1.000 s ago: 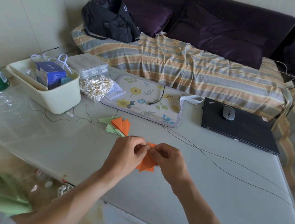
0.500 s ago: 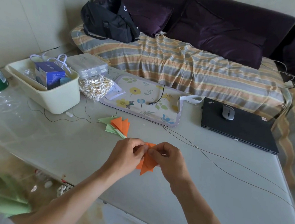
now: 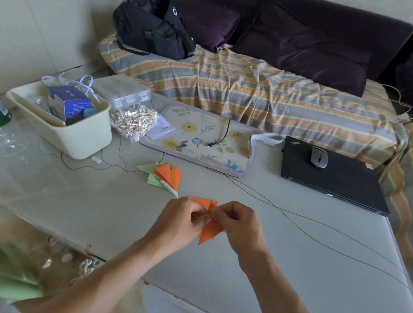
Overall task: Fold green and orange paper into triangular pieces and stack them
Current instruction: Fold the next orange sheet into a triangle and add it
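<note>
both hands, left hand point(image 3: 182, 223) and right hand point(image 3: 238, 224), pinch an orange paper point(image 3: 209, 231) above a grey table point(image 3: 314, 278). black laptop point(image 3: 333, 175) reads "thinkpad". striped sofa point(image 3: 243, 89) behind.

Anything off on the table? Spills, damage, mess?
No spills or damage. The pile of folded triangles is fanned out loosely, green and orange pieces askew. Thin cables trail across the table near both hands.

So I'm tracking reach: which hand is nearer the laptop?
Right. The right hand is just left of the laptop and nearer the person; the left hand lies farther left.
</note>
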Demonstrator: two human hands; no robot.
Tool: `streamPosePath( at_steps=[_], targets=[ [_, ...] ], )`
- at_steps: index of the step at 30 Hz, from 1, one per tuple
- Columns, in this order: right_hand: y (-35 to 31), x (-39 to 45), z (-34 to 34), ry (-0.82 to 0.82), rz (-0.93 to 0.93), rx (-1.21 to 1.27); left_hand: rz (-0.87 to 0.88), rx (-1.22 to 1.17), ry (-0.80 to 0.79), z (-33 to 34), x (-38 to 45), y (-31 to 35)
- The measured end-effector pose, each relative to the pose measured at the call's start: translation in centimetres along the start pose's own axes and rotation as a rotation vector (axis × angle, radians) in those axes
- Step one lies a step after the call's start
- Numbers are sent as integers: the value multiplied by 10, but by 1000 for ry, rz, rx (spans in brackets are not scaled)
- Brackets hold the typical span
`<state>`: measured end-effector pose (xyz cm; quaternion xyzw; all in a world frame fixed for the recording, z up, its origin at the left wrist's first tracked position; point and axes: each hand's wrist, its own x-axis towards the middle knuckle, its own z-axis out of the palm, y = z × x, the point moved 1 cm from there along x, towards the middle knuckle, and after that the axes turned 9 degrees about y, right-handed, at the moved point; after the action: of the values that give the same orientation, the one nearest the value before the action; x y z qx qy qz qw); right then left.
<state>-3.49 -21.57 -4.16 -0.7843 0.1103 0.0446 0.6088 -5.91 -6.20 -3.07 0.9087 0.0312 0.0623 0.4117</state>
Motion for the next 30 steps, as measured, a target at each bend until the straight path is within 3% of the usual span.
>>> streamPosePath(
  at_steps=[9, 14, 22, 30],
  targets=[
    [-2, -2, 5, -25, 19, 60, -48, 66, 34, -1, 2, 1],
    [-9, -1, 0, -105, 24, 92, 1, 145, -24, -1, 0, 1],
    [-12, -4, 0, -29, -48, 48, 13, 61, -45, 2, -1, 2],
    [-7, 0, 3, -70, -7, -46, -75, -21, 1, -2, 1, -1]
  ],
)
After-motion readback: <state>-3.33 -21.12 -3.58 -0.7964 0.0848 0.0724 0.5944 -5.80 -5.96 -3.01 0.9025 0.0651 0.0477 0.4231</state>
